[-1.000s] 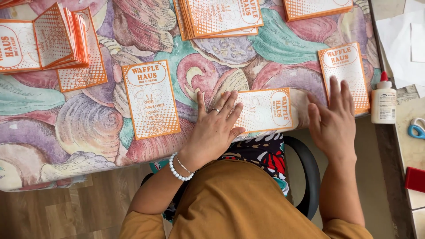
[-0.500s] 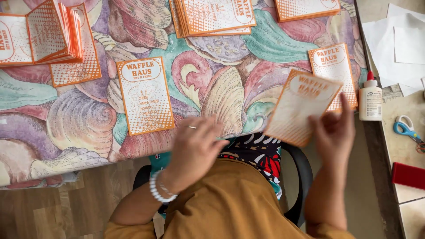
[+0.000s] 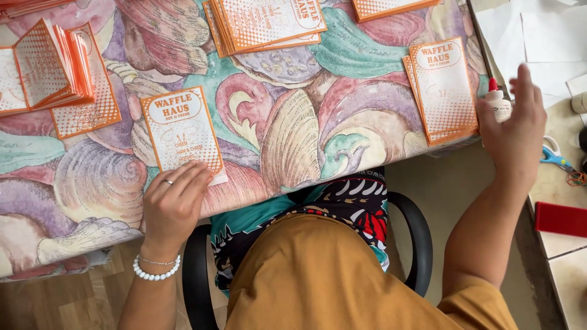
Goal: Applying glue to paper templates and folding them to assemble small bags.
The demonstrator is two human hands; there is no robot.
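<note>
Nearest, the left hand point(image 3: 174, 201) lies flat with fingers loosely spread, its fingertips on the lower edge of an orange-bordered white card point(image 3: 182, 133) lying face up near the table point(image 3: 293, 146) edge. Farther right, the right hand point(image 3: 513, 131) is curled around a small white glue bottle point(image 3: 498, 104) with a red cap, hiding most of it, just beside a card stack point(image 3: 443, 91).

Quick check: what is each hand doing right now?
Left hand: open, resting flat on orange-and-white card.
Right hand: around glue bottle; grip unclear.
</note>
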